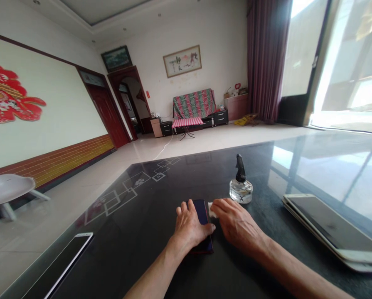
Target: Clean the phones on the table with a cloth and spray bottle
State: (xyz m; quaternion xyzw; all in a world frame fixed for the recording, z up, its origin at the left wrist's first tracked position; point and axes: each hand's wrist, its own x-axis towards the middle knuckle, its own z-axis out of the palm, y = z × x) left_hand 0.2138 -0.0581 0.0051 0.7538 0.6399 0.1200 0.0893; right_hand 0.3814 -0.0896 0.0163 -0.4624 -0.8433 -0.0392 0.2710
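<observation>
A dark smartphone [201,209] with a bluish screen and a reddish edge lies on the glossy black table [148,265]. My left hand [188,224] grips it across its width, with the thumb at the right edge and the fingers over the left part. Close beside that edge, my right hand [234,220] is closed on a small white wipe [212,209], most of it hidden under the fingers. Beyond my right hand stands a clear spray bottle [241,190] with a black trigger head, upright and untouched.
At the right lie stacked white-framed tablets [332,226]. Near the table's left edge is another device with a white frame [61,265]. A white chair [9,189] stands off to the left. Across the room is a small table with a striped cover [187,122].
</observation>
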